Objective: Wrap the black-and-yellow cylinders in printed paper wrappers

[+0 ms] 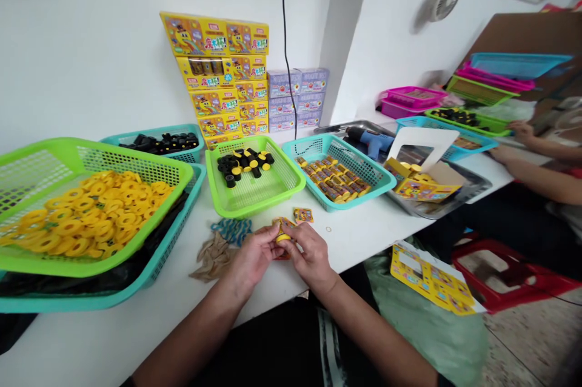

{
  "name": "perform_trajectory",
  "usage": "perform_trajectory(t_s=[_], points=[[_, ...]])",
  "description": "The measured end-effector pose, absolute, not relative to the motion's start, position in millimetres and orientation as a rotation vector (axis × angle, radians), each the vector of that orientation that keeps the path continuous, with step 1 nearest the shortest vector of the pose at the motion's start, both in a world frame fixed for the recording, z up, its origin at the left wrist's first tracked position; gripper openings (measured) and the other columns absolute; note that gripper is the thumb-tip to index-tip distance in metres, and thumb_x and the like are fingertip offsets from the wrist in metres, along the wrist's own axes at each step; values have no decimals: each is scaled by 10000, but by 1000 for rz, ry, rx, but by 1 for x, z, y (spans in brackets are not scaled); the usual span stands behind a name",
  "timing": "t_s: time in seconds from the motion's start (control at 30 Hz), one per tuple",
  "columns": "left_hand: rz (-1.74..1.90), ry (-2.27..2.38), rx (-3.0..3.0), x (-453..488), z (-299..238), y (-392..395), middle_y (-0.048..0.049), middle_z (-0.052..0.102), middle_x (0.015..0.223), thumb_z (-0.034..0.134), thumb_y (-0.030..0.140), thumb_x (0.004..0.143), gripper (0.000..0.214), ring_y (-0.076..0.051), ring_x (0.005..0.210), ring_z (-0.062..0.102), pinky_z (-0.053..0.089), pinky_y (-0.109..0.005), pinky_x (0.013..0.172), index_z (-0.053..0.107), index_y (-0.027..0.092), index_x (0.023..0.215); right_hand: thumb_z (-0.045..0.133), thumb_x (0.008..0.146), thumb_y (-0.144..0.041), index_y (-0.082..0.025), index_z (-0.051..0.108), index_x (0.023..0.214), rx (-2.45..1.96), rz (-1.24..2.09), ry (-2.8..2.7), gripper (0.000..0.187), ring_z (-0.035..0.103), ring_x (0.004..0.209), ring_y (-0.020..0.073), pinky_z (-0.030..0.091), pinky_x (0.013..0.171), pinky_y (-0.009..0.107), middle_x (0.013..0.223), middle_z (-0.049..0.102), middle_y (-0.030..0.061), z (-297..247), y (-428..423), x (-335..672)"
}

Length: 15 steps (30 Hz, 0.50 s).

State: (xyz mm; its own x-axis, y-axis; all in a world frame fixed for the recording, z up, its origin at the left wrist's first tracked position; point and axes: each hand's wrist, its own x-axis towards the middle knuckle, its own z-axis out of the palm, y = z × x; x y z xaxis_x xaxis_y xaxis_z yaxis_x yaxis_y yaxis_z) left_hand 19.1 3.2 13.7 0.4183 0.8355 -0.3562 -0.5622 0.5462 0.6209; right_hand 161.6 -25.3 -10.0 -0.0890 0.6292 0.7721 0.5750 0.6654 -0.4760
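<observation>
My left hand (pixel 252 256) and my right hand (pixel 307 252) meet above the white table (pixel 359 241), both pinching a small yellow plastic piece (pixel 282 238). A printed yellow paper label (pixel 284 226) sits against it, partly hidden by my fingers. Another small printed label (pixel 303 215) lies just beyond my right hand. Left of my left hand are a heap of blue rubber bands (pixel 231 231) and a tan bundle (pixel 213 258). A lime green basket (pixel 254 205) of black and yellow parts stands ahead. Yellow rings fill a bigger green basket (pixel 136 171) at left.
A teal basket (pixel 339 159) holds small yellow packets. Behind stand stacked yellow boxes (pixel 213 77) and a blue glue gun (pixel 369 142). A co-worker's hands (pixel 509 144) work at the right. A yellow printed sheet (pixel 430 278) lies on a green bag beyond the table edge.
</observation>
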Motion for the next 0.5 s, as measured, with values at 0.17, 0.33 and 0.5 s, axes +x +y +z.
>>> perform_trajectory(t_s=[0.17,0.33,0.5], points=[[911,709,424,22,15,0,-62,682,714,662,183,838,114,-138,629,600,476,-260,635,706,91,785,512,933,-159,-187,655,1126,-981,-162,-1970,242,564,717,197,481,660,346,760,621,63,-4,-25,169],[905,648,446,22,12,2,-62,689,788,684,243,836,127,-139,641,613,502,-266,622,700,117,846,615,904,-213,-189,633,1121,-1009,-80,-1835,219,594,787,212,507,704,370,848,656,78,-3,-29,167],[893,667,366,18,14,6,-80,700,859,625,191,877,110,-134,698,638,515,-252,669,699,110,885,610,914,-207,-206,620,1159,-983,-13,-1717,246,615,825,212,533,730,380,905,673,83,-6,-29,162]])
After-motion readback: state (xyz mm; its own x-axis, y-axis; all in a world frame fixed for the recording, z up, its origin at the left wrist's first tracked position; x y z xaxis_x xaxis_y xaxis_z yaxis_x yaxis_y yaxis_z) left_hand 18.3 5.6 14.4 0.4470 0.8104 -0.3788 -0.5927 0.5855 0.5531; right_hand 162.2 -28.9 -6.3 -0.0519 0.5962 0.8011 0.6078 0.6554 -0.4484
